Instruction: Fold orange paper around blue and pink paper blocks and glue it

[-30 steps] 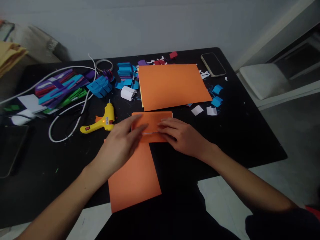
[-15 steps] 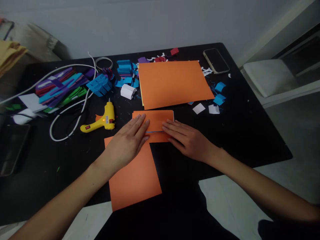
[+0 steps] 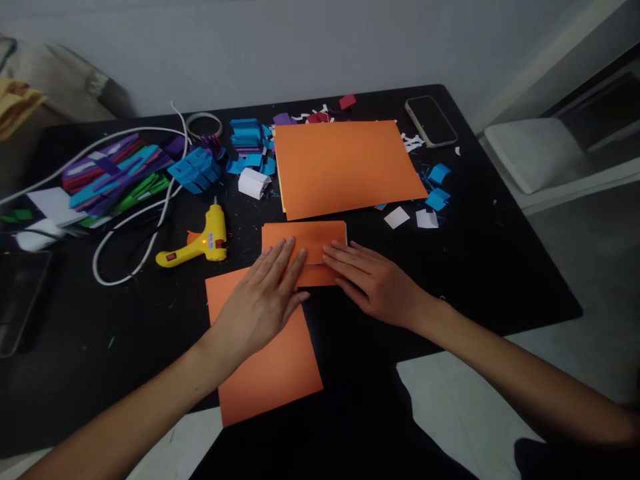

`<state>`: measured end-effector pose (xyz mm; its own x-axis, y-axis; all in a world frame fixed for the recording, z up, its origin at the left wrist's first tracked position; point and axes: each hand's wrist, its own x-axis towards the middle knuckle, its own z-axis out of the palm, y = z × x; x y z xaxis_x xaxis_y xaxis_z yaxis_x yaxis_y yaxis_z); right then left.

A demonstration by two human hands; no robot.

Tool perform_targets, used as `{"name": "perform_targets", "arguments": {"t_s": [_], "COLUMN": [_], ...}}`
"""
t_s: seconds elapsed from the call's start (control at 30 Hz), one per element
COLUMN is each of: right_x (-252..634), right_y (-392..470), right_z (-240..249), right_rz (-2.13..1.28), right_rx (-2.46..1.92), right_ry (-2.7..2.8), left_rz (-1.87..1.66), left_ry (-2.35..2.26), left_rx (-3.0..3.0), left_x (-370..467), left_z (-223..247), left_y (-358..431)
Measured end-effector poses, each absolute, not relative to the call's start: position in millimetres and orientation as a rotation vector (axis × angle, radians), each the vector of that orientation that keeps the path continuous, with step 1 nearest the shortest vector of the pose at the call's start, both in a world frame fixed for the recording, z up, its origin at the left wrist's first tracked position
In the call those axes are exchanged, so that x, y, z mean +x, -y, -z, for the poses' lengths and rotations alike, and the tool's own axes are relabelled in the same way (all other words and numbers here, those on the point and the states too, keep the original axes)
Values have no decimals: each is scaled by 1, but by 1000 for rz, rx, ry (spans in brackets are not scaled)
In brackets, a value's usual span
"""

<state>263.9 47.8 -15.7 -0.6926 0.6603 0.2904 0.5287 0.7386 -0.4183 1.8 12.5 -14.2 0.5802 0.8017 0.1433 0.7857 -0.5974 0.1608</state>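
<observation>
A folded piece of orange paper (image 3: pixel 317 233) lies on the black table, its upper layer ending in a straight edge above a lower orange strip. My left hand (image 3: pixel 263 293) lies flat over its left side, fingers stretched out and thumb apart. On its right side rest the extended fingers of my right hand (image 3: pixel 375 277), palm down. Under my left hand and wrist is a larger orange sheet (image 3: pixel 275 373), which reaches past the table's front edge. Behind the folded piece lies another large orange sheet (image 3: pixel 345 167), with a pale yellow edge showing beneath it.
A yellow glue gun (image 3: pixel 200 243) lies left of the folded paper, near a looped white cable (image 3: pixel 97 260). Coloured paper strips (image 3: pixel 115 173), blue folded pieces (image 3: pixel 197 170) and a tape roll (image 3: pixel 204 125) sit behind it. A phone (image 3: pixel 431 121) lies at the back right, near paper scraps (image 3: pixel 397 217).
My left hand has shifted slightly right across the folded paper, its fingers a little more spread. My right hand stays nearly in place. The view has moved slightly.
</observation>
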Motion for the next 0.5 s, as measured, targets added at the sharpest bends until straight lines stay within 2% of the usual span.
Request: {"name": "perform_targets", "arguments": {"t_s": [0.5], "right_x": [263], "right_y": [-51], "right_z": [10], "right_rz": [-356], "right_rx": [-919], "right_ry": [2586], "left_rz": [-250], "left_ry": [-1382], "left_rx": [2659], "left_x": [1], "left_z": [13], "left_y": [-13]}}
